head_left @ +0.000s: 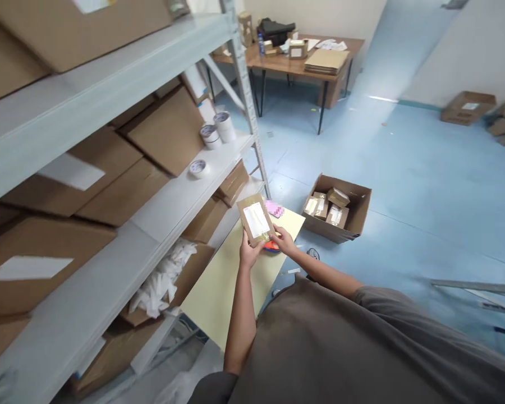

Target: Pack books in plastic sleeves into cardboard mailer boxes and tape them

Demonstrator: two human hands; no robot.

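A small brown cardboard box (243, 208) with a white label and shiny tape is held up over a pale yellow tabletop (225, 280). My left hand (249, 252) grips its lower left corner, and my right hand (284, 242) grips its lower right side. Just behind the box lies a pink item (274, 209), partly blurred. A red and blue object (271, 246) rests on the tabletop under my hands, mostly hidden by them and the box.
An open carton (353, 224) holding several small taped boxes stands on the floor to the right. Metal shelving (151, 224) with cartons and tape rolls (199, 168) runs along the left. A wooden table (278, 63) is at the back. More boxes (468, 108) sit by the right wall.
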